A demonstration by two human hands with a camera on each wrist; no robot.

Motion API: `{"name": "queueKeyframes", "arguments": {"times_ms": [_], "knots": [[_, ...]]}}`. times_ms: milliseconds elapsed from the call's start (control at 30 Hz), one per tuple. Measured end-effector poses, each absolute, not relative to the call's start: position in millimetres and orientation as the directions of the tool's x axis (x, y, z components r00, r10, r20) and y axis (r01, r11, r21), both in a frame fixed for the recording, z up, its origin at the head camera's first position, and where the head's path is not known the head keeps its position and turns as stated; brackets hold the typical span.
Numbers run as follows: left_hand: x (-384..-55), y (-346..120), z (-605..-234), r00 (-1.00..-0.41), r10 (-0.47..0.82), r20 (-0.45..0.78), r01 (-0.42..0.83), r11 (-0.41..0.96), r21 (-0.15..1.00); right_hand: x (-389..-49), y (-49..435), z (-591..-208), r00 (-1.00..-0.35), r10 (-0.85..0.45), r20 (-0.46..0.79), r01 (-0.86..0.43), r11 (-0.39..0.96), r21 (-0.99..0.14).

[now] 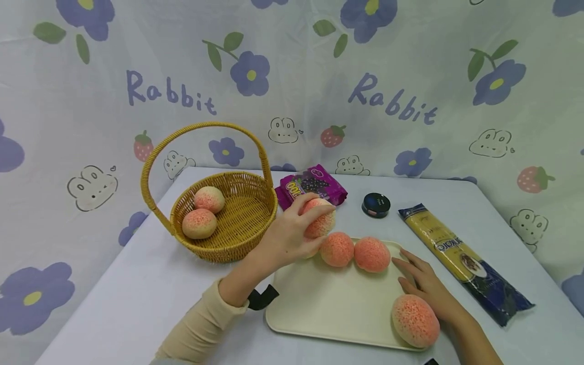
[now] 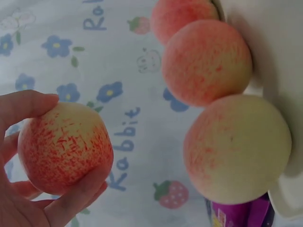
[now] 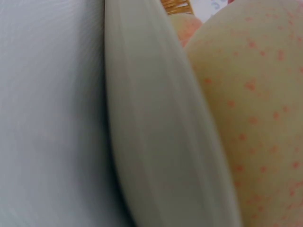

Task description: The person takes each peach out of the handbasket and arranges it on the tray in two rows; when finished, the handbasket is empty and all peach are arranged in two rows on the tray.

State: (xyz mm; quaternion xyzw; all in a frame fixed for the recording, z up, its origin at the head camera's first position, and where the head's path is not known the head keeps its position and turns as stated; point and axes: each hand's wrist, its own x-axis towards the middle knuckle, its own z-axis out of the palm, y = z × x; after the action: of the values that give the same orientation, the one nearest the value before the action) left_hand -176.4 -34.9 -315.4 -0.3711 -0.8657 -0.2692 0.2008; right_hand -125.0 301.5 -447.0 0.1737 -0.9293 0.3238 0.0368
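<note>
My left hand [image 1: 294, 230] grips a pink-speckled peach [image 2: 66, 149], fingers and thumb spread round its sides. It is raised over the back left corner of a cream tray [image 1: 337, 309]. Two peaches, one [image 1: 336, 249] beside the other [image 1: 372, 254], sit along the tray's back edge, and a paler peach [image 2: 236, 149] there is mostly covered by the left hand in the head view. At the tray's front right corner lies a larger-looking peach [image 1: 415, 321]. My right hand [image 1: 424, 284] lies at the tray's right edge with fingers extended, just behind that peach.
Left of the tray stands a wicker basket [image 1: 244, 218] with a tall arched handle and two peaches [image 1: 199, 223] inside. Behind are a purple snack packet [image 1: 315, 185] and a round dark tin [image 1: 376, 205]. A long yellow and blue packet [image 1: 461, 258] lies at the right.
</note>
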Motion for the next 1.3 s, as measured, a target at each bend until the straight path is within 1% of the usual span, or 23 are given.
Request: {"name": "queueKeyframes", "arguments": {"times_ms": [100, 267, 500, 667, 767, 933, 1100, 1300], "knots": [[-174, -30, -317, -0.632, 0.573, 0.522, 0.765, 0.568, 0.304, -125, 302, -447, -0.936, -0.299, 0.187, -0.35, 0.73, -0.587], [-171, -25, -319, -0.63, 0.606, 0.486, 0.77, 0.57, 0.287, -126, 302, -448, -0.932, -0.304, 0.197, -0.36, 0.727, -0.585], [-167, -17, -323, -0.588, 0.633, 0.504, 0.805, 0.518, 0.289, -126, 303, -447, -0.935, -0.3, 0.191, -0.354, 0.729, -0.586], [-164, -10, -328, -0.564, 0.64, 0.522, 0.819, 0.515, 0.255, -125, 302, -447, -0.94, -0.295, 0.17, -0.337, 0.737, -0.586], [-163, -6, -330, -0.542, 0.656, 0.525, 0.836, 0.488, 0.252, -125, 302, -447, -0.94, -0.294, 0.17, -0.337, 0.74, -0.582], [-158, 1, -333, -0.515, 0.706, 0.486, 0.857, 0.436, 0.275, -125, 302, -448, -0.937, -0.296, 0.184, -0.347, 0.738, -0.579], [-153, 11, -336, -0.49, 0.748, 0.448, 0.872, 0.429, 0.238, -125, 302, -448, -0.935, -0.296, 0.193, -0.352, 0.736, -0.578], [-147, 22, -342, -0.462, 0.803, 0.376, 0.886, 0.4, 0.235, -124, 301, -446, -0.941, -0.29, 0.175, -0.336, 0.736, -0.588]]}}
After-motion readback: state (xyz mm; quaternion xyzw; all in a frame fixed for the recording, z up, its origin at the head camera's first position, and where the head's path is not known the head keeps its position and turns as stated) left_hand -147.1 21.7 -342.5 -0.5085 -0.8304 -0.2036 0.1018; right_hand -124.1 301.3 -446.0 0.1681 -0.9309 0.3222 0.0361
